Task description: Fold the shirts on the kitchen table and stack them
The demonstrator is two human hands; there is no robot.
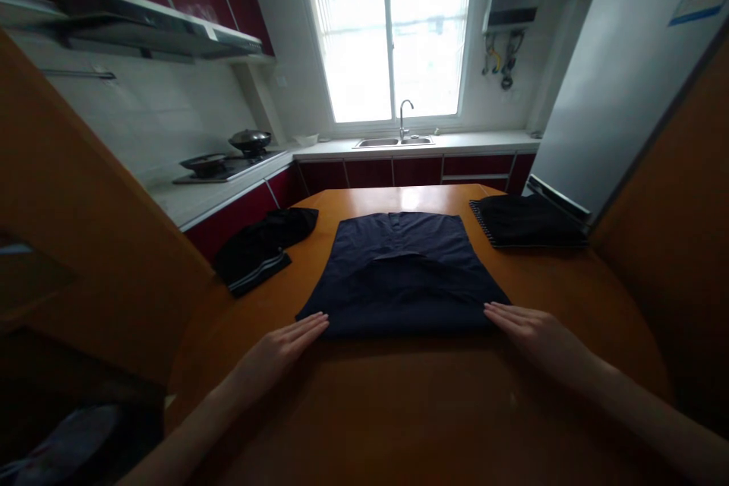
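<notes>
In the head view, see a navy garment [404,273] folded flat at the middle of the worktop [399,395], between a black garment [259,243] on the left and a folded black cloth [529,222] on the right. Find left hand [288,340] and right hand [532,328] unclenched, fingers straight, resting on its 2 near corners. Looks soft, light and easily creased; seems best held by those corners, layers together.

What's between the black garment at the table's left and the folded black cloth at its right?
In the head view, the navy garment lies between them, with orange-brown tabletop showing on both sides.
</notes>
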